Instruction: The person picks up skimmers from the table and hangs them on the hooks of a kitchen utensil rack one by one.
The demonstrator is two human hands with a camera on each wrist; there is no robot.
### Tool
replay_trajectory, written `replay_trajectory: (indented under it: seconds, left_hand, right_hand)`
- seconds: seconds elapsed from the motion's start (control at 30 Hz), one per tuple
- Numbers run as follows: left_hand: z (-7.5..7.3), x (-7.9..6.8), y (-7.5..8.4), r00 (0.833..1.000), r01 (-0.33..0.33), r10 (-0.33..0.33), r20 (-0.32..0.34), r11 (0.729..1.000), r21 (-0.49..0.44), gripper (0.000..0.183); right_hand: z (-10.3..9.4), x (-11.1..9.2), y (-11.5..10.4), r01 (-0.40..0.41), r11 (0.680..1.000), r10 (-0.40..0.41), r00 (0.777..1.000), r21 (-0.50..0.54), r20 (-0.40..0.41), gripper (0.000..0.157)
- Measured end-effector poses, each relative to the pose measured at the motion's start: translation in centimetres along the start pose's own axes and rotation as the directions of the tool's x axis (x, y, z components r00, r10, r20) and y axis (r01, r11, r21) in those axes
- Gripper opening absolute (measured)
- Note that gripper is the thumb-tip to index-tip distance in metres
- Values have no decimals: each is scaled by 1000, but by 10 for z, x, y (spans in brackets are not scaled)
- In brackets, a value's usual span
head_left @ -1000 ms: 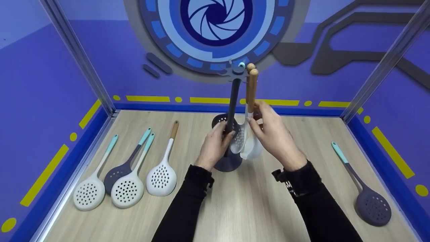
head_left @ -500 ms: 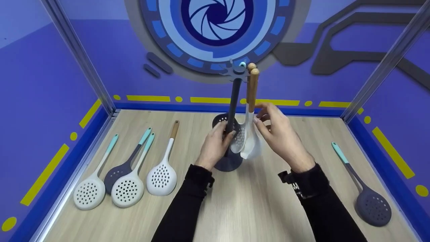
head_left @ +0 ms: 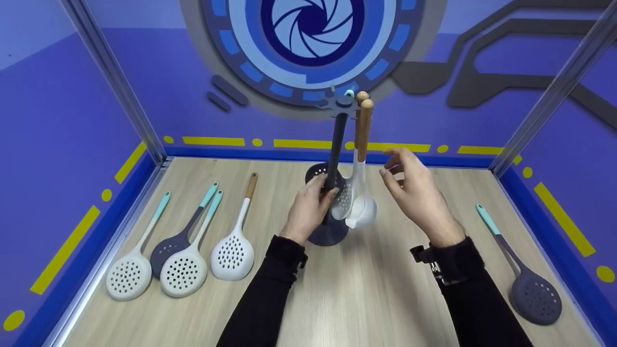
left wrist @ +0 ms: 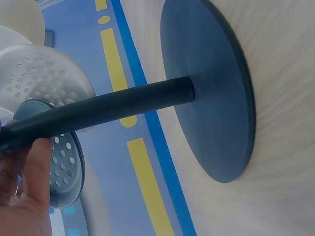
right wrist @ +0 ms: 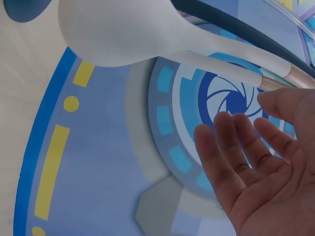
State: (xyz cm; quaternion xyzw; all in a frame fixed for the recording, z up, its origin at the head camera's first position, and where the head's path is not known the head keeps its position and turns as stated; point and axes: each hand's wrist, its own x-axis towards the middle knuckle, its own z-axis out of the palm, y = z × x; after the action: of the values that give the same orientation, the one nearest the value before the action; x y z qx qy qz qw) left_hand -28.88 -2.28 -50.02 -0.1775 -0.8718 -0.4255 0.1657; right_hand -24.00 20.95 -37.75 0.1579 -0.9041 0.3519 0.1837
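Utensil stand, dark and upright on a wooden table; in the head view the left hand grips it, and the right hand, loosely curled and holding nothing, is near a hanging wooden-handled white ladle. Left wrist view: fingers hold the post beside a dark perforated skimmer. Right wrist view: relaxed fingers, apart from the ladle

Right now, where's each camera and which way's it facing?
Head: on the head, facing forward and down at the table; left hand, right hand, sleeves show.
Left wrist: on that wrist, facing a pole and base; left hand shows.
Right wrist: on that wrist, facing a ladle and wall; right hand shows.
Head and left wrist share the pole.
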Motion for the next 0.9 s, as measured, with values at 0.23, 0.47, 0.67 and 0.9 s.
replay_trajectory:
  seconds: [0.23, 0.47, 0.67, 0.9]
  left_hand:
    - [-1, -3, 3, 1000, 11, -11, 15, 1000, -6, 36]
    - [0, -2, 2, 1000, -14, 15, 17, 1000, -25, 33]
    - [3, -2, 3, 999, -48, 48, 7, 999, -15, 35]
    - [2, -2, 3, 999, -52, 52, -7, 998, 42, 39]
  right_hand:
    - [-2, -2, 8, -21, 1000, 21, 1000, -16, -13, 34]
    - [-3, -3, 23, -46, 998, 45, 999, -35, -28, 35]
    - [-4, -6, 40, -91, 994, 89, 996, -61, -31, 36]
    - [-7, -12, 59, -169, 978, 165, 985, -126, -39, 38]
